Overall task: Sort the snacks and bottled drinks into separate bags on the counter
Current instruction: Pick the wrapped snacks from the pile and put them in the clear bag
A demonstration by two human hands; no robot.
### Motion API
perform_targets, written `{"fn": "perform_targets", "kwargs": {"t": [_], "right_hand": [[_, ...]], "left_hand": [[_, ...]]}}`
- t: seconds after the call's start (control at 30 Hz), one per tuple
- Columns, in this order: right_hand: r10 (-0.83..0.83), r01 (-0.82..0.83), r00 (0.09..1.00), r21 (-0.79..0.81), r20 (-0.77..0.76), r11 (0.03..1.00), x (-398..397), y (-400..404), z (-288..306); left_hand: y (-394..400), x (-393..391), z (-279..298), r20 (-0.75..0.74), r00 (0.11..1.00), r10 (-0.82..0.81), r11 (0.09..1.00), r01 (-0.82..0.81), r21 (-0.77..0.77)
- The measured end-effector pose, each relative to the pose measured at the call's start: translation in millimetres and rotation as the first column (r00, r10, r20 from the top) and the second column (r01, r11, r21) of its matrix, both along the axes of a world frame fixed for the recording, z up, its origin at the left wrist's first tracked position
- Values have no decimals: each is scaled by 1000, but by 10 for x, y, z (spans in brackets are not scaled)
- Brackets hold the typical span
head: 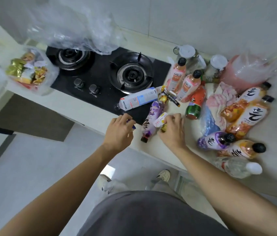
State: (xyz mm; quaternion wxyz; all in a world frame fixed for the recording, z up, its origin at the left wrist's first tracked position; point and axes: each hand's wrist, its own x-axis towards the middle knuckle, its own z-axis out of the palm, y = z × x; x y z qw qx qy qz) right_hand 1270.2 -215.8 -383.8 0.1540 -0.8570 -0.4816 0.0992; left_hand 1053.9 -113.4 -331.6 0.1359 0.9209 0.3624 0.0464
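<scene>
My left hand [120, 129] is closed on a small blue-purple snack packet [133, 125] at the counter's front edge. To its right, my right hand [172, 129] grips a small white and yellow snack packet [160, 120]. Between my hands lies a purple bottle [152, 118] on its side. A white and blue bottle [138, 99] lies across the stove's corner. Small snack packets [165, 95] rest beyond the purple bottle. Several drink bottles stand or lie to the right, among them pink ones [177, 75] and orange ones [246, 109]. A clear bag of snacks [30, 70] sits left of the stove.
A black two-burner gas stove [103, 75] fills the counter's middle. An empty clear plastic bag [76, 29] hangs over its back. Jars [188, 53] and a pink bag [246, 68] stand at the far right by the wall. A clear bottle [239, 167] lies near the front edge.
</scene>
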Motion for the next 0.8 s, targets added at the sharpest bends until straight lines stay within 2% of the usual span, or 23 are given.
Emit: {"fn": "perform_targets", "kwargs": {"t": [0.23, 0.57, 0.8], "right_hand": [[86, -87, 996, 119, 14, 989, -1000, 809, 414], [306, -287, 939, 136, -158, 948, -3043, 2067, 582], [429, -410, 889, 136, -164, 902, -3710, 3195, 617]], "left_hand": [[427, -1097, 92, 71, 991, 116, 993, -114, -33], [1376, -3274, 414, 93, 941, 325, 946, -323, -38], [2342, -3924, 357, 79, 909, 410, 912, -407, -57]]}}
